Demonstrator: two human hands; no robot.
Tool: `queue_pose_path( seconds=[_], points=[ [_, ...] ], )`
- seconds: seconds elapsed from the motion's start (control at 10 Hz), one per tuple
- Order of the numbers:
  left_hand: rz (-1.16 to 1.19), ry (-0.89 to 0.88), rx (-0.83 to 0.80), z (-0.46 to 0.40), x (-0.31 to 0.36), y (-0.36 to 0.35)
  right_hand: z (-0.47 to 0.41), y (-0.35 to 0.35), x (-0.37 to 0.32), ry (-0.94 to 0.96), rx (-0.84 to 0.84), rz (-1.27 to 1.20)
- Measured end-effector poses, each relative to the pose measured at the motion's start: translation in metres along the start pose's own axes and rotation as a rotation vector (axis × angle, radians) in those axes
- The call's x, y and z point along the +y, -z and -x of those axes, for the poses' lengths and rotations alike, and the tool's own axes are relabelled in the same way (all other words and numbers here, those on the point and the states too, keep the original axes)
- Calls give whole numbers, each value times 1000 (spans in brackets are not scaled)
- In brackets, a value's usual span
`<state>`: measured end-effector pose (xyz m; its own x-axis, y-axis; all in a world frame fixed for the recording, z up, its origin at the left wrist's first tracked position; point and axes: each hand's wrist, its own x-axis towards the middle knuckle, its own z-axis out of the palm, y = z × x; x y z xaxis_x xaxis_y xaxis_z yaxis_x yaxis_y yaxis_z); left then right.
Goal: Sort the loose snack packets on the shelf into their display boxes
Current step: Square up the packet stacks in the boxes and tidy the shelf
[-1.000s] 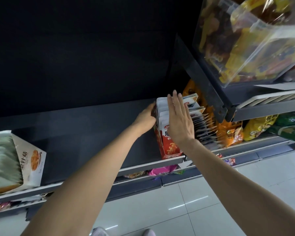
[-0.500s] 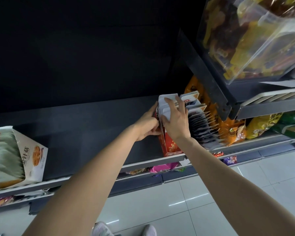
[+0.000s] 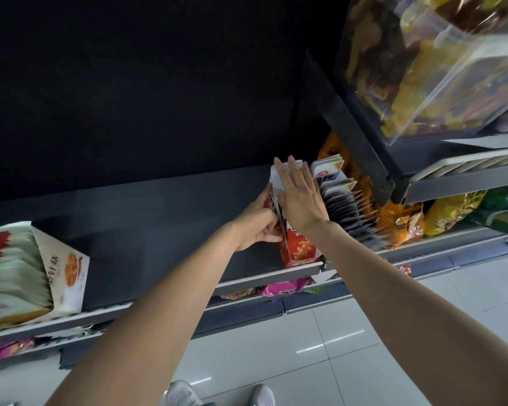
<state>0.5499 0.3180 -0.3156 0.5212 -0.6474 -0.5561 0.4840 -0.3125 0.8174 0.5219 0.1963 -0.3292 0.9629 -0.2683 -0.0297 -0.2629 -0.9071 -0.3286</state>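
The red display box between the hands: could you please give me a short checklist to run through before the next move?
1. Red display box stands upright at the shelf lip: ok.
2. Left hand braces the box's left side: ok.
3. Right hand lies flat over the box's top, fingers straight: ok.
4. Packets under that hand seated fully inside: cannot tell, hidden.
5. Neighbouring row of grey packets stands in line to the right: ok.
6. Any loose packet left on this shelf: cannot tell.
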Motion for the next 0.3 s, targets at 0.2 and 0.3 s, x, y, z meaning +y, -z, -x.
queue_pose_path(
  seconds=[0.2, 0.3],
  points=[
    [-146, -38, 165, 3, 6, -2, 11, 13, 2, 2, -1, -9],
    [-365, -162, 337, 14, 12, -5, 31, 22, -4, -65, 64, -154]
  ],
)
